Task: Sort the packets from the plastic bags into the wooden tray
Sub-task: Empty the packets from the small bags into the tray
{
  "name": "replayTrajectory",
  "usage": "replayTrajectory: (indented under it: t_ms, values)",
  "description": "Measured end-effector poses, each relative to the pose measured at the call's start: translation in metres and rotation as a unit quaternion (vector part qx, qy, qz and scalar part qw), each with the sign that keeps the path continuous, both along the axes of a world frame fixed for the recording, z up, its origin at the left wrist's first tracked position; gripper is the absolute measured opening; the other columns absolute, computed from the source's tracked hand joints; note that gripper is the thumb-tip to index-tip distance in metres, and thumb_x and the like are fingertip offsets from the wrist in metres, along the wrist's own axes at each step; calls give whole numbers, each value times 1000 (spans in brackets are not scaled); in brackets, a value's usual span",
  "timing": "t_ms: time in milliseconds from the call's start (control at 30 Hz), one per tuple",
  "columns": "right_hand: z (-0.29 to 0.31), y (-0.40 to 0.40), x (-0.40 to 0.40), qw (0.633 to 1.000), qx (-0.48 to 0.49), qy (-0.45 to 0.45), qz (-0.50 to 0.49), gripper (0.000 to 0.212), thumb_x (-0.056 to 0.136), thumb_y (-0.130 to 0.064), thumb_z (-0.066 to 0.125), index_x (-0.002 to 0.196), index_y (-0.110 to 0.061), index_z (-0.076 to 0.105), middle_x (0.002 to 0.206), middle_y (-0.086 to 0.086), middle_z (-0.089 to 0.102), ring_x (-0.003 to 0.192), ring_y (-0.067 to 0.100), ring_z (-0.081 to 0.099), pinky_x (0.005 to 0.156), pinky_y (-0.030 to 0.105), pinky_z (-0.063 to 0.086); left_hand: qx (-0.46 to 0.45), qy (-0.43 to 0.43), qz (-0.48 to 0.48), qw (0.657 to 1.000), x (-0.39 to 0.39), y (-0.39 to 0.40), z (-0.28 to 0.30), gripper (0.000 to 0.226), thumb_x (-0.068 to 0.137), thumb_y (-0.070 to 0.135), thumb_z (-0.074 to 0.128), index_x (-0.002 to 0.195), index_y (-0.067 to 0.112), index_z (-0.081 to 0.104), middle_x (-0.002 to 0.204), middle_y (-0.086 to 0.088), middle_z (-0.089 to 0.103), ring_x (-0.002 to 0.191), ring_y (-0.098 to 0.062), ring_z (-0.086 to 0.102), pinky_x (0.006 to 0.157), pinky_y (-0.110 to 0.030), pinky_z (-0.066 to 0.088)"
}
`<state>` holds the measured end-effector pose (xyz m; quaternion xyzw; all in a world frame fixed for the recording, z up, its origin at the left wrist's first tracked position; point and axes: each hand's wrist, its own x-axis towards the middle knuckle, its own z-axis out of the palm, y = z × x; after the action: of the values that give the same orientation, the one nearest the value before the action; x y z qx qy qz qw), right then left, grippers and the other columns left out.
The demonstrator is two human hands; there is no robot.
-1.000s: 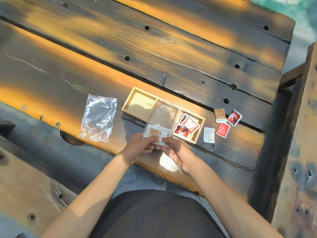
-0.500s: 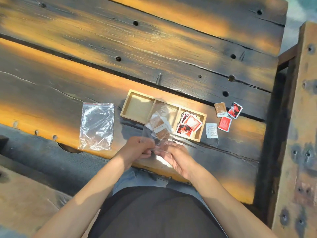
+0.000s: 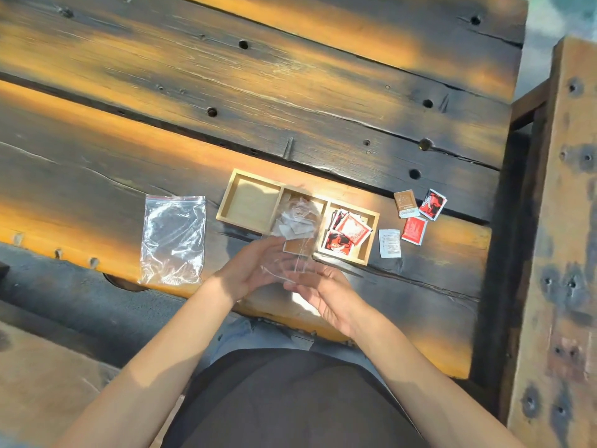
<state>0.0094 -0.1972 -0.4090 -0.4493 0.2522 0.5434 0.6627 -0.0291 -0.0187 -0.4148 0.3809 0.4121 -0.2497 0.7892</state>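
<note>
The light wooden tray (image 3: 252, 205) has three compartments and lies on the table. Its left compartment holds nothing, and red packets (image 3: 349, 231) fill the right one. My left hand (image 3: 255, 270) and my right hand (image 3: 319, 292) hold a clear plastic bag (image 3: 292, 263) by its near end, tilted toward the tray. White and brown packets (image 3: 295, 223) spill from its far end over the middle compartment. One brown packet (image 3: 295, 245) lies at the tray's near edge, under the bag film.
A second clear zip bag (image 3: 172, 239) lies flat left of the tray. Right of the tray lie a brown packet (image 3: 405, 203), a red-and-black packet (image 3: 433, 204), a red packet (image 3: 414, 231) and a white packet (image 3: 390, 243). A wooden post (image 3: 562, 253) stands at the right.
The bag was tipped from my hands toward the tray. Its packets slid from near my fingers to its far end, over the middle compartment. My hands spread slightly apart.
</note>
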Motion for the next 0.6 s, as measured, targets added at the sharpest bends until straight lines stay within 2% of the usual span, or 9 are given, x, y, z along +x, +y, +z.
replayTrajectory:
  t_ms: [100,167,267,333,400,433,533,600]
  values:
    - [4,-3,1,1000,10,-5,29,48,87,6,73,133,1,61,116,20,76,87,24,78,71,19,62,15,-13,9,1000,9,1,-4,32,96,18,64,124,2,68,126,-15,71,120,-29,67,105,-44,51]
    - [7,-7,2,998,10,-15,56,49,87,5,74,133,-5,61,116,18,77,88,24,78,70,18,60,56,-23,-3,998,12,1,-5,32,95,15,66,122,-1,69,124,-14,73,124,-30,65,106,-41,50]
    - [9,-14,2,996,-11,-29,89,49,83,2,79,122,-20,58,112,11,79,91,25,76,74,26,60,84,-49,-27,995,13,-2,-5,35,94,15,68,126,4,69,125,-10,73,121,-27,66,105,-44,51]
    - [6,-17,3,992,-13,-42,122,60,80,-2,83,132,-16,57,113,10,79,97,26,76,75,29,59,98,-61,-38,993,12,-4,-1,34,94,14,67,127,6,68,124,-8,73,113,-21,70,98,-39,56]
    - [6,-20,3,990,-19,-42,130,72,76,-7,87,139,-13,54,115,8,79,102,24,77,76,31,60,112,-67,-40,991,9,-8,4,33,94,13,66,124,1,69,121,-9,75,104,-15,72,79,-23,60]
    - [7,-21,4,991,-25,-41,122,71,75,-10,88,137,-14,55,114,8,79,105,23,76,79,34,60,120,-70,-35,990,7,-10,5,32,94,12,66,123,-1,69,120,-8,75,103,-13,73,73,-17,58]
    - [9,-24,10,991,1,-64,118,46,79,-27,85,122,-20,69,122,11,76,113,25,71,88,39,60,142,-64,-12,988,0,-10,5,27,96,8,62,119,-3,70,116,-11,76,107,-18,73,80,-18,59]
    - [8,-26,14,990,14,-80,114,45,85,-37,81,125,-18,70,129,16,71,117,32,67,89,41,60,145,-63,2,987,-3,-10,4,25,97,5,60,117,-6,70,113,-15,77,105,-23,73,77,-18,59]
